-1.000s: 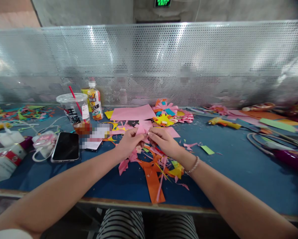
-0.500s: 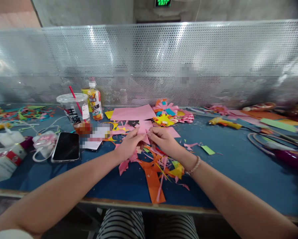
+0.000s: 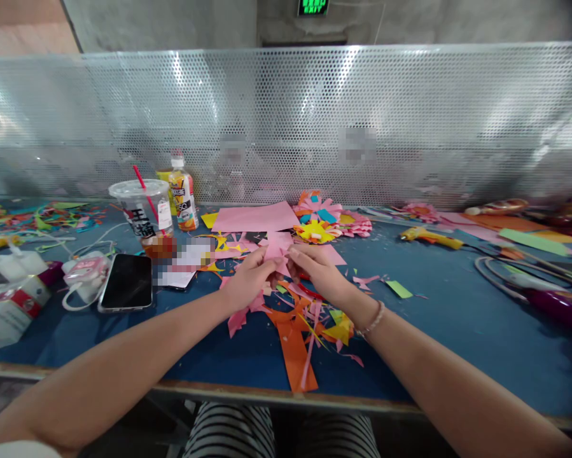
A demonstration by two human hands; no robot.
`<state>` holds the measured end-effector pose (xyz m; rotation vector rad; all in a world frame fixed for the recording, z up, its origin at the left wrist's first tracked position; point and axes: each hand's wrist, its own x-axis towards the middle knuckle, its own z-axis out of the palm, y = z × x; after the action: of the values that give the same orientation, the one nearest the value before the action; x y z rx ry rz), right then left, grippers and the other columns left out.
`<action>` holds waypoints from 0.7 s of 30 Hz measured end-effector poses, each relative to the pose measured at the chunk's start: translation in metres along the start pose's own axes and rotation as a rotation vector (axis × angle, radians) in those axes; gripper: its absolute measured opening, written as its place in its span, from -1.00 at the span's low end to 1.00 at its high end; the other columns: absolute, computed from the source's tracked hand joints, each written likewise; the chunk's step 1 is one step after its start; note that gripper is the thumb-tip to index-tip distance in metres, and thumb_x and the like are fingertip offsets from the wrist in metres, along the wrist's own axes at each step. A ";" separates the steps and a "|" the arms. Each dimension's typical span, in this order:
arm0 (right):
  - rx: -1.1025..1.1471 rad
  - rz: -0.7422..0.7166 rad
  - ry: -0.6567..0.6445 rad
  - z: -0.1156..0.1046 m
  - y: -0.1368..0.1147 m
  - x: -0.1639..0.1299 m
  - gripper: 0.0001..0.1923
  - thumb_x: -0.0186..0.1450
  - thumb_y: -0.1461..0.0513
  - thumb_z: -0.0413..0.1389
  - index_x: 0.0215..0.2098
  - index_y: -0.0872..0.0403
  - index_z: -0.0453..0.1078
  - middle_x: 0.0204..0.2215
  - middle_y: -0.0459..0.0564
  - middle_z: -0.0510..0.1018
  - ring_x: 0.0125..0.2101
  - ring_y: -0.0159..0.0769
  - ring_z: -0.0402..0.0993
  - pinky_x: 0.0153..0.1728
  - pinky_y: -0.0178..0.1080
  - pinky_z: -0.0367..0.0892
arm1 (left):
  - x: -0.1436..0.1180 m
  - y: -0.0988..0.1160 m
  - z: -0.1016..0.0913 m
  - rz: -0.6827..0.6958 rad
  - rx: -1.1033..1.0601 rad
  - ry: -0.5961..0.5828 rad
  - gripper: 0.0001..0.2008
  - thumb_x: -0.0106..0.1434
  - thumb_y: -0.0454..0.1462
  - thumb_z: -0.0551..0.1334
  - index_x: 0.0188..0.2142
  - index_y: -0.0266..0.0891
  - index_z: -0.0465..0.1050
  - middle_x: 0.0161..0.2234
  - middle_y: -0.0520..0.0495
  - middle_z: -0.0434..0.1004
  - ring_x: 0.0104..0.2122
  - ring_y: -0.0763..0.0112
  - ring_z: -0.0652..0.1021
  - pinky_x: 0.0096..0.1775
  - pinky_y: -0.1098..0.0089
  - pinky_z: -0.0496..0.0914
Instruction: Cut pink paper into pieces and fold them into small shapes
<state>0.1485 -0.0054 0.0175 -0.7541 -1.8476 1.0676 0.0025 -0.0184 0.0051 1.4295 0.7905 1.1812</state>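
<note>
Head view: left hand (image 3: 248, 277) pinches pink paper piece (image 3: 277, 244) above scraps (image 3: 298, 356); right hand (image 3: 321, 273) beside, fingertips at its edge, grip unclear; shaping looks unfinished; paper flowers (image 3: 315, 231) beyond look assembled; pink sheet (image 3: 254, 217) seemingly uncut

super pink paper (image 3: 277, 242), blue table (image 3: 438, 312), orange scrap (image 3: 292, 356) near, yellow glue gun (image 3: 431, 237) right, red straw (image 3: 145, 191) left, stripy black-and-white pants (image 3: 228, 432), green exit sign (image 3: 313, 7) far
</note>
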 end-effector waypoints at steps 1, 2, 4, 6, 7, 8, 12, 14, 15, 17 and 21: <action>-0.057 -0.012 -0.016 0.000 -0.002 0.000 -0.65 0.20 0.07 -0.06 -0.64 0.09 0.13 -0.72 -0.18 0.21 -0.69 -0.50 0.14 -0.65 -0.38 0.09 | 0.000 0.000 0.000 0.000 -0.004 0.003 -0.94 0.09 -0.29 0.08 -0.47 -0.26 0.23 -0.62 0.09 0.28 -0.64 0.57 0.32 -0.55 0.49 0.22; -0.104 -0.020 -0.027 0.000 -0.003 -0.001 -0.66 0.20 0.09 -0.04 -0.65 0.09 0.11 -0.73 -0.19 0.20 -0.69 -0.50 0.12 -0.65 -0.38 0.08 | 0.000 0.000 0.000 -0.002 -0.004 0.006 -0.94 0.09 -0.29 0.08 -0.45 -0.26 0.24 -0.62 0.09 0.29 -0.63 0.56 0.33 -0.54 0.49 0.23; -0.143 -0.027 -0.033 0.000 -0.005 -0.001 -0.67 0.20 0.12 -0.04 -0.65 0.09 0.09 -0.73 -0.20 0.19 -0.69 -0.51 0.10 -0.65 -0.39 0.06 | 0.000 0.000 -0.001 -0.007 0.002 0.011 -0.93 0.09 -0.28 0.08 -0.44 -0.26 0.26 -0.62 0.08 0.30 -0.62 0.55 0.34 -0.53 0.49 0.24; -0.116 -0.028 -0.042 0.000 -0.004 -0.001 -0.69 0.21 0.14 -0.05 -0.63 0.09 0.09 -0.72 -0.21 0.18 -0.69 -0.52 0.11 -0.65 -0.39 0.07 | 0.000 -0.001 0.000 -0.012 -0.015 0.016 -0.91 0.09 -0.26 0.09 -0.44 -0.26 0.26 -0.62 0.08 0.31 -0.62 0.55 0.34 -0.53 0.48 0.24; -0.087 -0.029 -0.052 0.000 -0.003 -0.001 -0.71 0.21 0.15 -0.06 -0.63 0.09 0.09 -0.72 -0.21 0.18 -0.69 -0.52 0.12 -0.64 -0.39 0.08 | 0.001 -0.001 0.000 -0.010 -0.037 0.014 -0.90 0.09 -0.25 0.10 -0.44 -0.26 0.27 -0.61 0.08 0.31 -0.62 0.55 0.35 -0.53 0.48 0.24; -0.056 -0.031 -0.064 0.000 -0.002 -0.001 -0.72 0.21 0.16 -0.05 -0.61 0.09 0.10 -0.71 -0.21 0.18 -0.69 -0.52 0.13 -0.64 -0.39 0.09 | 0.001 -0.001 0.000 -0.005 -0.065 0.009 -0.89 0.09 -0.25 0.10 -0.44 -0.26 0.27 -0.61 0.08 0.32 -0.61 0.55 0.35 -0.53 0.49 0.25; 0.016 -0.020 -0.105 -0.002 0.001 0.000 -0.82 0.19 0.21 -0.04 -0.55 0.10 0.15 -0.67 -0.21 0.20 -0.67 -0.52 0.17 -0.62 -0.39 0.12 | 0.004 -0.003 -0.001 0.005 -0.149 -0.012 -0.88 0.07 -0.24 0.13 -0.47 -0.27 0.28 -0.63 0.10 0.31 -0.63 0.57 0.34 -0.55 0.50 0.25; 0.018 -0.012 -0.118 -0.002 0.002 -0.001 -0.83 0.20 0.21 -0.04 -0.53 0.10 0.16 -0.66 -0.20 0.22 -0.67 -0.52 0.17 -0.62 -0.39 0.12 | 0.005 -0.005 -0.002 0.006 -0.155 -0.017 -0.87 0.07 -0.23 0.14 -0.48 -0.28 0.28 -0.64 0.11 0.31 -0.65 0.59 0.33 -0.56 0.51 0.24; 0.017 -0.013 -0.121 -0.002 0.002 -0.001 -0.82 0.20 0.21 -0.05 -0.53 0.10 0.16 -0.66 -0.20 0.22 -0.67 -0.52 0.17 -0.62 -0.39 0.12 | 0.005 -0.006 -0.002 0.007 -0.152 -0.018 -0.87 0.07 -0.23 0.14 -0.48 -0.28 0.28 -0.65 0.11 0.31 -0.66 0.59 0.32 -0.56 0.51 0.24; 0.025 -0.020 -0.128 -0.002 0.003 -0.001 -0.82 0.20 0.20 -0.05 -0.52 0.10 0.16 -0.66 -0.20 0.22 -0.68 -0.52 0.17 -0.63 -0.39 0.12 | 0.005 -0.007 -0.003 0.005 -0.145 -0.017 -0.87 0.07 -0.24 0.14 -0.48 -0.28 0.28 -0.65 0.11 0.31 -0.67 0.60 0.32 -0.58 0.51 0.23; 0.032 -0.017 -0.135 -0.002 0.004 -0.001 -0.81 0.20 0.18 -0.03 -0.53 0.10 0.16 -0.67 -0.20 0.22 -0.68 -0.52 0.16 -0.64 -0.39 0.11 | 0.004 -0.008 -0.003 -0.007 -0.147 -0.015 -0.88 0.06 -0.24 0.15 -0.46 -0.28 0.28 -0.65 0.11 0.31 -0.67 0.60 0.34 -0.58 0.52 0.24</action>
<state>0.1510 -0.0039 0.0138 -0.6599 -1.9415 1.1590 0.0015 -0.0121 -0.0014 1.3122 0.6836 1.1970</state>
